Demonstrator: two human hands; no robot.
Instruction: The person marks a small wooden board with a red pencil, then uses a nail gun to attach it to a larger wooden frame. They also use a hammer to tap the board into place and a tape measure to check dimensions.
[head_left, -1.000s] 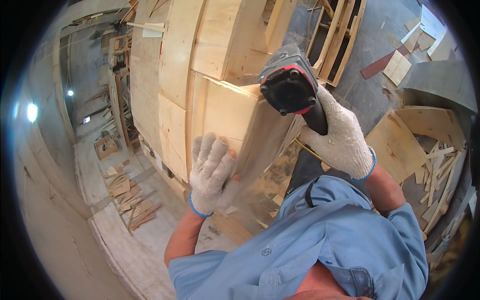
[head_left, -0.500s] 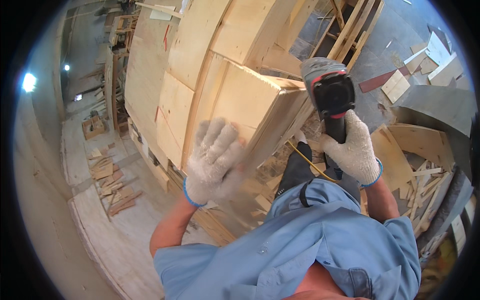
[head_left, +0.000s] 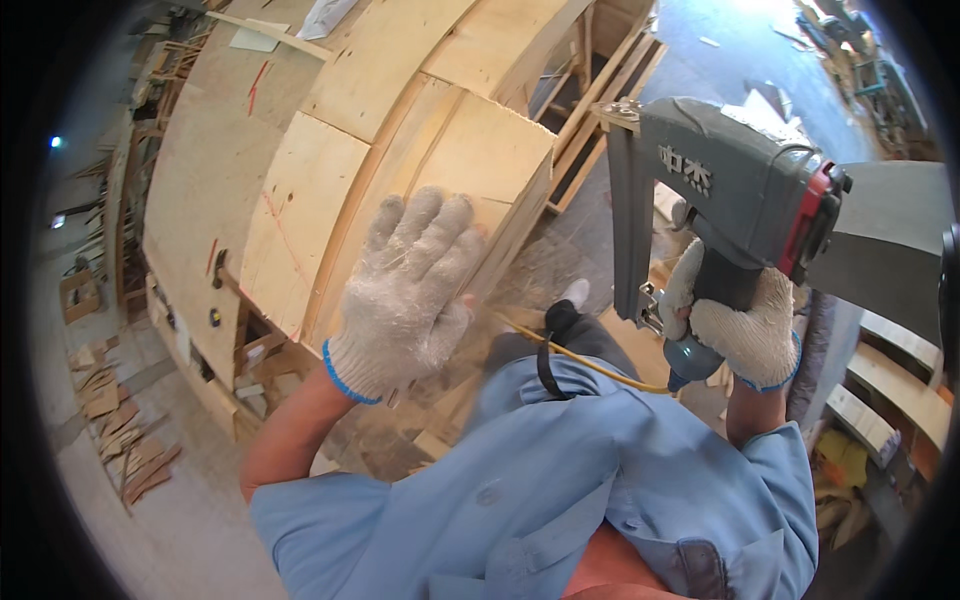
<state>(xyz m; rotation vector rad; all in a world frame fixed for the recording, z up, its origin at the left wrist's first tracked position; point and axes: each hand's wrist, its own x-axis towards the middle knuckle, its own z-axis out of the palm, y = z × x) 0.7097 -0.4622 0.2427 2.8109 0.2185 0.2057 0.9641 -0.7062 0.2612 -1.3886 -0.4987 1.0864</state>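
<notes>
In my right hand (head_left: 752, 318) is a dark grey and red nail gun (head_left: 725, 180), its handle wrapped by my gloved fingers. The gun is held to the right of the plywood structure, apart from it, its magazine side facing left. A yellow air hose (head_left: 590, 362) runs from near the gun's handle past my waist. My left hand (head_left: 405, 290), in a white knit glove with blue cuff, is open with fingers spread. It lies over the near end of a light plywood panel (head_left: 480, 150); whether the palm presses on it is hard to tell.
The large plywood structure (head_left: 200, 170) stretches away to the far left, with a hammer (head_left: 220, 268) at its side. Wood scraps (head_left: 120, 430) litter the floor at left. A slatted wooden frame (head_left: 610, 90) stands beyond, and boards (head_left: 900, 390) are piled at right.
The nail gun has swung up and right, turning its side into view. My left hand has shifted a little left, still spread over the plywood. The view has turned.
</notes>
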